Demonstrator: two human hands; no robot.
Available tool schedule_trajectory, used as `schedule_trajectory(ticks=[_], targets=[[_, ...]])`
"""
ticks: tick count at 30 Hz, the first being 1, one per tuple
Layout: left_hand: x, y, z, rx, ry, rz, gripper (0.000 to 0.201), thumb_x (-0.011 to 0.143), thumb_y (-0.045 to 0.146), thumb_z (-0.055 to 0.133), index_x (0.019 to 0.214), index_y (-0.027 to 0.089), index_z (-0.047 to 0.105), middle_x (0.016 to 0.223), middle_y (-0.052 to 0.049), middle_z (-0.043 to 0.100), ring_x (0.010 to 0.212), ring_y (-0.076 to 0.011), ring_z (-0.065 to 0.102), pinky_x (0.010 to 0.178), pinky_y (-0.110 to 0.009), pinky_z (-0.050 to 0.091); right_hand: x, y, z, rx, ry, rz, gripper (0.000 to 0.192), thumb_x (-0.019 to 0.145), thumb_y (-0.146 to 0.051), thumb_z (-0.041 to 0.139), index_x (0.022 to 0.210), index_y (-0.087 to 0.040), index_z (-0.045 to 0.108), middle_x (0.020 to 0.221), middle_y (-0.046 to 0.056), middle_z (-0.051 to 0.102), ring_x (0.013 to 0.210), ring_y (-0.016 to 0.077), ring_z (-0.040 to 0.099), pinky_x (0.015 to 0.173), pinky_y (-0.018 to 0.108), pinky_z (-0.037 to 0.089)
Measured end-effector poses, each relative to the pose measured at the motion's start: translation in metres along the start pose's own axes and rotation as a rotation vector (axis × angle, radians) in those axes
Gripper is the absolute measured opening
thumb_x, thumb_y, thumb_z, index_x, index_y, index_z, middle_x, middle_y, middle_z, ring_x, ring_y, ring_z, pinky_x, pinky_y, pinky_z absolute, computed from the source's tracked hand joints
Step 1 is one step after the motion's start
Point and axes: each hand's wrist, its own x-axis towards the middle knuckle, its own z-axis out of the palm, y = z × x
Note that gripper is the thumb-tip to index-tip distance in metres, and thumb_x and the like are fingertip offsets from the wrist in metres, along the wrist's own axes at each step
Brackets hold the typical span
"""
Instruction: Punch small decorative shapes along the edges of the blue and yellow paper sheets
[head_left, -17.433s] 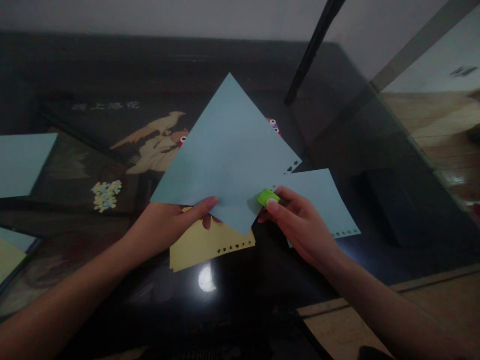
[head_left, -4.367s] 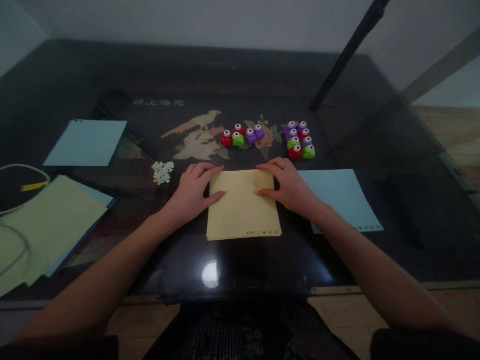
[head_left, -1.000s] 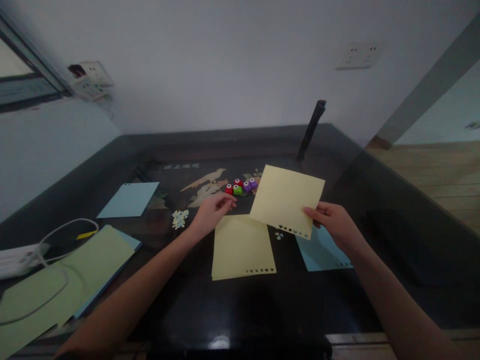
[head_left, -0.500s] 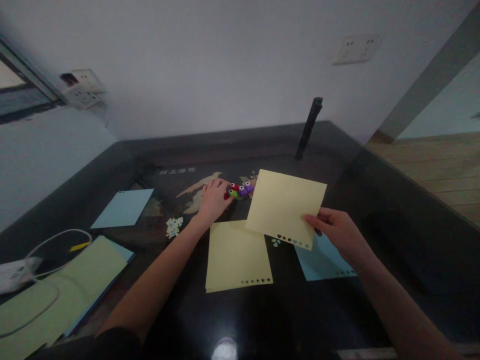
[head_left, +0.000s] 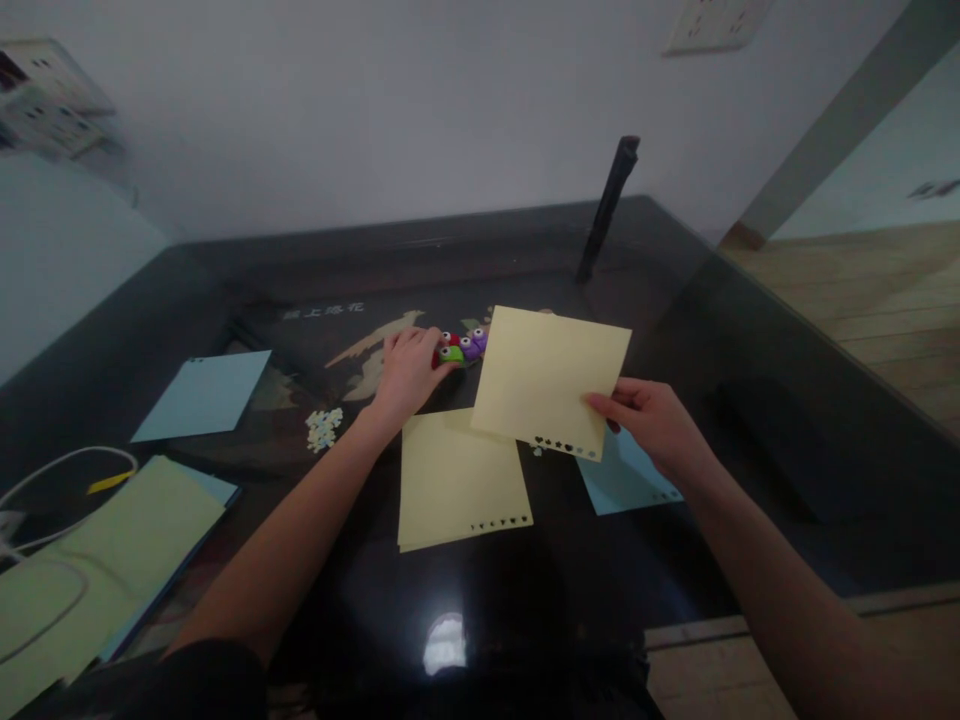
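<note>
My left hand [head_left: 411, 370] is at a row of small craft punches with eye-like tops. Its thumb and fingers close round a red punch [head_left: 436, 358], partly hidden by them. Beside it sit a green punch [head_left: 452, 354] and purple punches [head_left: 471, 348]. My right hand [head_left: 651, 420] pinches the right edge of a yellow sheet of paper [head_left: 551, 375], held tilted above the table. Small shapes are cut along that sheet's lower edge. Under its left corner lies a stack of yellow paper [head_left: 461, 475] with similar cut-outs. A blue sheet [head_left: 626, 478] lies partly hidden below my right hand.
Small paper cut-outs [head_left: 324, 430] lie heaped left of my left forearm, with a few more under the held sheet. Another blue sheet [head_left: 206, 395] lies at the left. Green paper [head_left: 127, 560] and a white cable [head_left: 67, 458] are nearer. A black post [head_left: 609, 208] rises at the back.
The view has shifted, so the table and everything on it appear higher and further left. Both hands keep much the same position over the table, the right still holding the yellow sheet.
</note>
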Motion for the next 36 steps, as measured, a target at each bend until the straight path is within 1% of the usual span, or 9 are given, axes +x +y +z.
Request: schedule_trajectory(ticks=[5, 9, 13, 16, 20, 23, 27, 32, 36], targets=[[-0.001, 0.006, -0.012, -0.127, 0.034, -0.041, 0.022, 0.079, 0.029, 0.071, 0.092, 0.020, 0.056, 0.091, -0.007, 0.068, 0.092, -0.0269, 0.060, 0.088, -0.044, 0.040, 0.002, 0.002, 0.001, 0.023, 0.011, 0.000, 0.021, 0.074, -0.033, 0.071, 0.084, -0.015, 0.075, 0.068, 0.005, 0.071, 0.051, 0.0103, 0.052, 0.047, 0.025, 0.037], [-0.004, 0.019, -0.034, -0.585, 0.099, -0.110, 0.022, 0.077, 0.026, 0.071, 0.090, 0.020, 0.055, 0.086, -0.002, 0.066, 0.078, -0.0190, 0.065, 0.071, -0.032, 0.050, 0.002, 0.001, 0.001, 0.071, 0.047, 0.015, 0.019, 0.072, -0.033, 0.072, 0.080, -0.015, 0.075, 0.061, 0.002, 0.067, 0.049, 0.0093, 0.049, 0.047, 0.024, 0.036], [-0.014, 0.045, -0.065, -1.075, 0.143, -0.121, 0.029, 0.072, 0.023, 0.075, 0.094, 0.020, 0.056, 0.097, -0.001, 0.063, 0.076, -0.0151, 0.068, 0.071, -0.030, 0.056, 0.002, 0.002, -0.001, 0.104, 0.093, 0.007, 0.021, 0.070, -0.035, 0.073, 0.077, -0.015, 0.074, 0.063, 0.002, 0.067, 0.050, 0.0093, 0.049, 0.048, 0.025, 0.036], [-0.026, 0.071, -0.075, -1.458, -0.044, -0.189, 0.031, 0.074, 0.026, 0.075, 0.100, 0.021, 0.061, 0.099, -0.002, 0.065, 0.080, -0.0169, 0.070, 0.074, -0.032, 0.059, 0.003, 0.003, -0.002, 0.103, 0.106, 0.000, 0.020, 0.069, -0.034, 0.074, 0.074, -0.015, 0.073, 0.062, 0.002, 0.066, 0.050, 0.0090, 0.047, 0.048, 0.025, 0.035], [-0.043, 0.100, -0.064, -1.800, -0.408, -0.388, 0.032, 0.076, 0.026, 0.074, 0.107, 0.023, 0.067, 0.095, -0.003, 0.067, 0.086, -0.0191, 0.068, 0.074, -0.034, 0.059, 0.005, 0.001, -0.005, 0.105, 0.142, -0.014, 0.018, 0.068, -0.033, 0.073, 0.073, -0.015, 0.072, 0.059, 0.001, 0.064, 0.048, 0.0083, 0.045, 0.046, 0.024, 0.034], [-0.053, 0.112, -0.051, -1.895, -0.543, -0.485, 0.034, 0.081, 0.023, 0.070, 0.114, 0.026, 0.067, 0.101, -0.004, 0.067, 0.092, -0.0176, 0.064, 0.075, -0.031, 0.057, 0.005, -0.002, -0.008, 0.103, 0.189, -0.043, 0.015, 0.069, -0.030, 0.072, 0.068, -0.016, 0.070, 0.057, 0.000, 0.062, 0.048, 0.0079, 0.045, 0.045, 0.024, 0.033], [-0.061, 0.115, -0.039, -1.852, -0.644, -0.579, 0.038, 0.085, 0.026, 0.067, 0.123, 0.027, 0.063, 0.115, -0.007, 0.066, 0.092, -0.0142, 0.060, 0.074, -0.025, 0.051, 0.006, -0.002, -0.010, 0.149, 0.202, -0.057, 0.015, 0.069, -0.030, 0.071, 0.066, -0.016, 0.068, 0.055, 0.000, 0.061, 0.045, 0.0072, 0.045, 0.041, 0.023, 0.034], [-0.067, 0.114, -0.030, -1.762, -0.664, -0.577, 0.035, 0.085, 0.034, 0.068, 0.118, 0.028, 0.065, 0.116, -0.007, 0.067, 0.085, -0.0116, 0.057, 0.068, -0.021, 0.045, 0.006, 0.000, -0.009, 0.232, 0.213, -0.027, 0.018, 0.066, -0.032, 0.074, 0.073, -0.017, 0.068, 0.063, 0.002, 0.066, 0.048, 0.0094, 0.053, 0.040, 0.023, 0.042], [-0.069, 0.115, -0.028, -1.702, -0.632, -0.566, 0.034, 0.085, 0.038, 0.065, 0.118, 0.028, 0.065, 0.112, -0.007, 0.068, 0.080, -0.0120, 0.054, 0.063, -0.020, 0.043, 0.004, -0.001, -0.008, 0.243, 0.228, -0.010, 0.017, 0.066, -0.030, 0.075, 0.075, -0.017, 0.069, 0.067, 0.003, 0.068, 0.052, 0.0110, 0.057, 0.044, 0.024, 0.049]])
